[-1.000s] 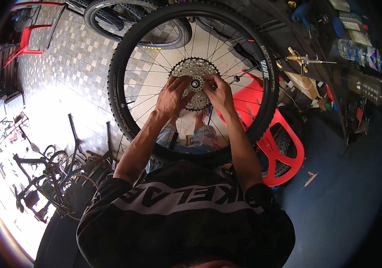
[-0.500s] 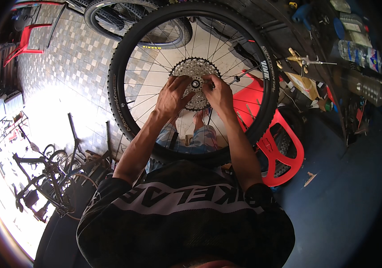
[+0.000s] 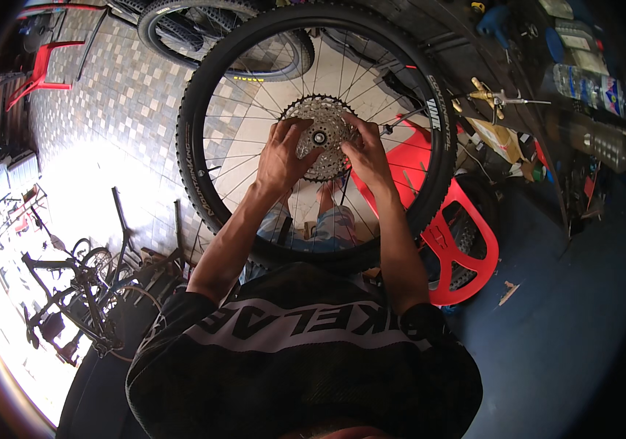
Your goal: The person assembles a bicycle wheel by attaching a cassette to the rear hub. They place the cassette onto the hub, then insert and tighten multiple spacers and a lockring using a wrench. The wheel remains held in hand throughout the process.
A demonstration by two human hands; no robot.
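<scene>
A bicycle wheel [image 3: 194,172] with a black knobbly tire lies in front of me, its spokes running to the hub. At its middle sits a silver, many-toothed cassette [image 3: 316,107] with a dark outermost sprocket. My left hand [image 3: 280,157] grips the cassette's left side, fingers curled on the sprockets and the thumb spread below. My right hand [image 3: 368,155] grips the right side, with its thumb and fingertips on the sprockets. The hub end [image 3: 319,137] shows uncovered between both hands. Some fingertip contacts are too small to make out.
A red plastic chair [image 3: 466,272] stands right of the wheel, partly under it. Other bicycle wheels [image 3: 153,33] lie at the far left. Tools and plastic bottles [image 3: 583,84] crowd a dark bench at the right. A bicycle frame [image 3: 71,285] stands at the left.
My right hand has moved outward to the right, from beside the hub to the cassette's right side. My left hand has shifted slightly, and more of the cassette's middle shows.
</scene>
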